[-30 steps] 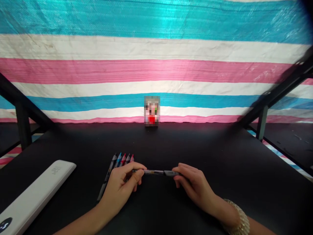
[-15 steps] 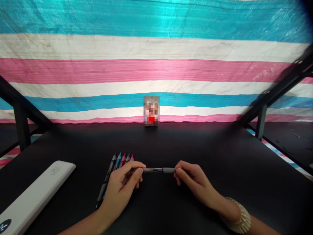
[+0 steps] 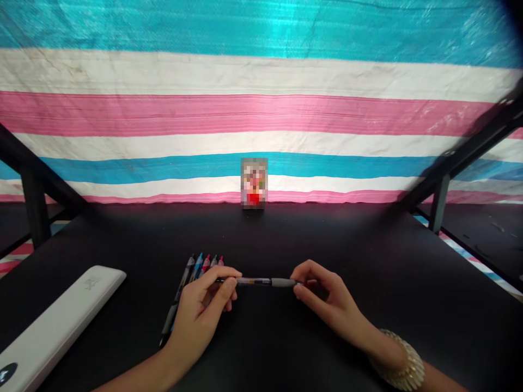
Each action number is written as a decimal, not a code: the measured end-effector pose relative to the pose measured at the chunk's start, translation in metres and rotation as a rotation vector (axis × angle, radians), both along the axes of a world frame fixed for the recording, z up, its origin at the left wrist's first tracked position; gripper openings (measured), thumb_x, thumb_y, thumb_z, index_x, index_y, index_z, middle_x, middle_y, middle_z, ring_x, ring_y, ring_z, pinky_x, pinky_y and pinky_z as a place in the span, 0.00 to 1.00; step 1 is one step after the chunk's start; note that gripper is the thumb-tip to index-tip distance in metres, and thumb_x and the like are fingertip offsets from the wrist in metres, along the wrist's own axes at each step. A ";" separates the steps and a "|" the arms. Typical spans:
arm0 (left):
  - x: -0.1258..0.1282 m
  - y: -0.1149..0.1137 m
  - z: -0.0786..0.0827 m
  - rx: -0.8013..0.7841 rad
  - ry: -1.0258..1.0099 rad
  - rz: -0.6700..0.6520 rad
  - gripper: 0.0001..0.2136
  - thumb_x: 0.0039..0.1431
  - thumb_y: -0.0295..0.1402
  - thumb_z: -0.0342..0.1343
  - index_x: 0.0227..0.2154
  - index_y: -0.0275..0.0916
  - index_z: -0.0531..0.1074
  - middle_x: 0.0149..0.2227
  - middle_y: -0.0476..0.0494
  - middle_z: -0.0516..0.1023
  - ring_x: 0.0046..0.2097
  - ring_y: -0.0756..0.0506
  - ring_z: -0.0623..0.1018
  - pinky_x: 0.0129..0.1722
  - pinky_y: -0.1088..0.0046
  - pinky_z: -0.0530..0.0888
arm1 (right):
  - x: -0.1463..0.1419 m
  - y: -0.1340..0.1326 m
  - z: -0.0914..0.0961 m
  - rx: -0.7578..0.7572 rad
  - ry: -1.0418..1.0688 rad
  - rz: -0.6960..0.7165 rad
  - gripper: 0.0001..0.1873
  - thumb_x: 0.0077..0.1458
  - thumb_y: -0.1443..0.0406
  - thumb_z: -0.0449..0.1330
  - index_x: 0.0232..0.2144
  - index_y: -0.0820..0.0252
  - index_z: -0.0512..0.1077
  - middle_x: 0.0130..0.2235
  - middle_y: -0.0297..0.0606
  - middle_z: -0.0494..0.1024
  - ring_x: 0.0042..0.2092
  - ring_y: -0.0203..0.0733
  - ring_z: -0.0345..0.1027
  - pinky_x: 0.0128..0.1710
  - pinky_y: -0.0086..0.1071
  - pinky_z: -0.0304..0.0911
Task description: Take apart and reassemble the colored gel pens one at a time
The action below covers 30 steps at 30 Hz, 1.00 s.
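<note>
A clear-barrelled pen with a grey grip is held level above the black table. My left hand pinches its left end between thumb and fingers. At the pen's right end, my right hand has thumb and forefinger parted around the dark tip, which shows in the gap; whether a fingertip still touches it is hard to see. Several more pens lie side by side beyond and partly under my left hand, among them a grey-gripped pen and a blue pen. Their lower parts are mostly hidden.
A long white power bank lies on the black table at the left. A small blurred-out upright item stands at the back edge. Behind hangs a striped tarp, with black frame bars at both sides.
My right hand's thumb and forefinger have spread apart and shifted slightly right, baring the pen's tip. My left hand keeps its pinch, barely moved.
</note>
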<state>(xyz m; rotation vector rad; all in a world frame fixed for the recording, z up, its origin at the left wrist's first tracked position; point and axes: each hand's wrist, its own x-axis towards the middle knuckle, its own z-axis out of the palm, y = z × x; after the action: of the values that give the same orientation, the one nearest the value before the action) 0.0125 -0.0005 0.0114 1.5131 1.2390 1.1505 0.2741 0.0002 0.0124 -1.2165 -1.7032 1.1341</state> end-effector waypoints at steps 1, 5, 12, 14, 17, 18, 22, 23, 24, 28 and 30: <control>0.000 0.000 0.000 -0.006 0.000 -0.001 0.08 0.64 0.36 0.56 0.37 0.41 0.78 0.24 0.51 0.76 0.23 0.50 0.75 0.25 0.78 0.73 | 0.000 0.000 0.000 -0.002 0.003 0.010 0.15 0.66 0.55 0.57 0.32 0.58 0.71 0.29 0.31 0.70 0.30 0.36 0.61 0.31 0.29 0.58; 0.000 0.001 -0.001 -0.017 0.011 -0.008 0.08 0.64 0.36 0.56 0.37 0.41 0.78 0.24 0.51 0.75 0.23 0.50 0.75 0.25 0.78 0.73 | 0.000 0.001 0.000 -0.030 -0.008 0.007 0.20 0.68 0.54 0.54 0.27 0.58 0.69 0.26 0.31 0.69 0.28 0.36 0.60 0.29 0.29 0.56; 0.001 0.001 0.001 -0.009 -0.008 0.001 0.07 0.64 0.36 0.56 0.37 0.41 0.78 0.24 0.51 0.76 0.23 0.50 0.75 0.25 0.78 0.74 | -0.001 0.001 0.002 -0.051 -0.002 -0.005 0.17 0.68 0.54 0.54 0.31 0.58 0.71 0.28 0.32 0.70 0.30 0.36 0.61 0.30 0.29 0.58; 0.002 0.001 0.002 -0.008 -0.002 0.005 0.07 0.63 0.36 0.56 0.37 0.41 0.79 0.23 0.51 0.76 0.23 0.50 0.75 0.25 0.78 0.74 | 0.000 0.001 0.001 -0.057 -0.006 -0.008 0.18 0.67 0.54 0.55 0.29 0.59 0.70 0.27 0.31 0.69 0.29 0.36 0.61 0.30 0.29 0.58; 0.003 0.001 0.004 -0.002 -0.015 0.018 0.07 0.63 0.36 0.57 0.36 0.40 0.79 0.23 0.51 0.76 0.22 0.50 0.75 0.24 0.78 0.74 | 0.000 0.002 -0.001 -0.071 0.022 -0.027 0.14 0.64 0.54 0.60 0.35 0.58 0.72 0.31 0.32 0.72 0.31 0.36 0.64 0.30 0.28 0.60; 0.003 0.000 0.004 -0.003 -0.019 0.021 0.08 0.63 0.36 0.57 0.36 0.40 0.79 0.23 0.50 0.76 0.22 0.50 0.75 0.24 0.78 0.74 | 0.000 0.003 -0.001 -0.081 0.035 -0.021 0.15 0.64 0.53 0.60 0.37 0.59 0.73 0.31 0.33 0.72 0.31 0.36 0.64 0.29 0.28 0.59; 0.002 -0.001 0.003 -0.012 -0.005 0.010 0.08 0.64 0.36 0.56 0.36 0.40 0.79 0.23 0.50 0.76 0.23 0.49 0.75 0.25 0.77 0.74 | -0.001 0.004 -0.002 -0.113 0.067 0.001 0.21 0.67 0.51 0.56 0.30 0.60 0.73 0.25 0.33 0.72 0.26 0.34 0.61 0.26 0.28 0.57; 0.002 -0.001 0.003 -0.014 -0.001 0.007 0.08 0.64 0.36 0.56 0.36 0.40 0.79 0.24 0.50 0.76 0.24 0.49 0.75 0.25 0.76 0.74 | -0.002 0.004 -0.003 -0.114 0.073 -0.009 0.20 0.65 0.51 0.57 0.29 0.60 0.72 0.25 0.32 0.72 0.26 0.34 0.61 0.26 0.28 0.58; 0.002 -0.001 0.003 -0.017 0.002 0.005 0.09 0.64 0.37 0.56 0.37 0.40 0.79 0.24 0.50 0.76 0.24 0.49 0.75 0.25 0.76 0.74 | -0.002 0.004 -0.003 -0.117 0.080 -0.024 0.19 0.64 0.52 0.60 0.30 0.60 0.72 0.25 0.32 0.72 0.26 0.34 0.62 0.26 0.28 0.59; 0.002 0.001 0.002 -0.051 -0.007 0.001 0.09 0.64 0.38 0.55 0.37 0.40 0.78 0.25 0.49 0.75 0.25 0.49 0.75 0.26 0.75 0.73 | -0.003 0.003 -0.003 -0.159 0.170 -0.057 0.15 0.58 0.54 0.66 0.33 0.60 0.72 0.27 0.32 0.74 0.25 0.33 0.65 0.22 0.25 0.59; 0.001 0.002 0.001 -0.076 -0.017 -0.006 0.10 0.64 0.39 0.55 0.37 0.40 0.78 0.25 0.49 0.75 0.25 0.49 0.74 0.26 0.75 0.72 | -0.004 0.002 -0.003 -0.182 0.246 -0.046 0.15 0.57 0.54 0.67 0.33 0.60 0.71 0.26 0.33 0.76 0.24 0.32 0.66 0.21 0.24 0.60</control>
<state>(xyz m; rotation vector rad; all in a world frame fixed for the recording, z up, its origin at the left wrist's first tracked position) 0.0136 0.0015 0.0122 1.4472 1.2521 1.0984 0.2704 0.0024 0.0090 -1.1638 -1.4060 1.3736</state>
